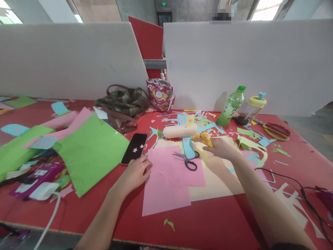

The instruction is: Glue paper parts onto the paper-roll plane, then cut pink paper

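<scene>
My right hand (221,148) is closed around a yellow glue gun (204,139), its nozzle pointing left. My left hand (137,169) rests on the table between a black phone (135,147) and pink paper (166,177). Its fingers are loosely bent, with nothing visible in them. Two small pink stars (135,150) lie on the phone. Open scissors (190,164) with black handles lie on the pink paper, touching a blue paper strip (188,147). A white bottle (180,131) with a green cap lies on its side beyond the glue gun.
Green paper (93,152) covers the left, near a purple power strip (39,180). A plaid bag (125,100) and a snack bag (160,94) stand behind. At back right are a green bottle (231,106), a yellow-lidded cup (251,110) and large scissors (275,132). Paper scraps are scattered around.
</scene>
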Demonstrator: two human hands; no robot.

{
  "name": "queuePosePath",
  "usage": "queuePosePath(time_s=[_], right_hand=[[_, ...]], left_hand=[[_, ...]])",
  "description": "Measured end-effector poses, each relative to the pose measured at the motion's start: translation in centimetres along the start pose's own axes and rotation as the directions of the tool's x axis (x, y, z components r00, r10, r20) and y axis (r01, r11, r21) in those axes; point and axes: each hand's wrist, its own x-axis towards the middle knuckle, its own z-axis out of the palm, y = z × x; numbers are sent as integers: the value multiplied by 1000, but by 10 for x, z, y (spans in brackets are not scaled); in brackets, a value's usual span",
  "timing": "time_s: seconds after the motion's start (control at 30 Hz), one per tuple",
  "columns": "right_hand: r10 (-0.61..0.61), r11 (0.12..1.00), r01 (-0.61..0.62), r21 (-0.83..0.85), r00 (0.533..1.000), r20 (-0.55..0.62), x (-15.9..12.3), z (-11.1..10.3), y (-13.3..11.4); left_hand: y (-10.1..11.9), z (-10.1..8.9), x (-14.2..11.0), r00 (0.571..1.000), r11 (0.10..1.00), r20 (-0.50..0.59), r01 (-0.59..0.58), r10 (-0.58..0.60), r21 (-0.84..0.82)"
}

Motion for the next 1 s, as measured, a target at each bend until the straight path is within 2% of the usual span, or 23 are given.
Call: queuePosePath(time_s=[0.53,0.8,1.0], right_hand=[[-3,1000,3,-26,1000,24,0,0,5],[19,991,-30,-132,996,-84,1,-7,15],[3,985,-22,-173,994,-105,0,-9,16]], left_hand=[[-4,2,-6,998,1000,54,14,-14,-6],[-2,1,-6,999,999,54,7,-5,-31],[2,3,-2,998,998,66,-5,9,-63]])
